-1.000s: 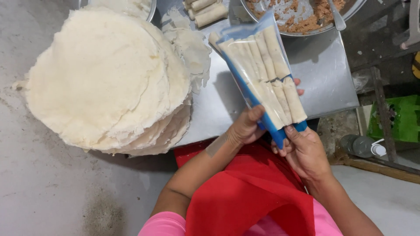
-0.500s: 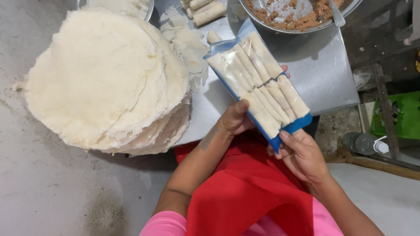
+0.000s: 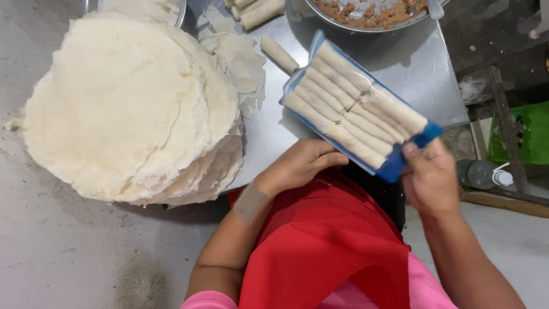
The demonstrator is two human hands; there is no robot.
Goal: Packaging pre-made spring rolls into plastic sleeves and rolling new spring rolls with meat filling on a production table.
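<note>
- At centre right of the frame, the blue tray of pale rolled wrappers is held tilted above the metal table, its far end pointing toward the upper centre.
- Right hand: thumb laid over the tray's near corner, the other fingers curled underneath; the grip is closed on the tray.
- Left hand: fingers loosely bent, resting at the table edge just beside the tray's lower long side; whether the fingertips touch the tray cannot be told.
- Support the tray from below along its long side, so the clear film over the rolls stays taut and the rolls do not slide toward the lower corner.
- Keep the tray level while handling it; one-corner support invites twisting.
- Keep clear of the stack of round wrappers at left; its edges are thin and ragged and would probably tear easily.
- A loose roll lies on the table just beyond the tray's far end.
- Hidden or cut off: the tray's underside, the right fingers beneath it, the filling bowl and further rolls at the top edge.
- Items on the floor at right, a green object and a bottle, are only partly visible.
</note>
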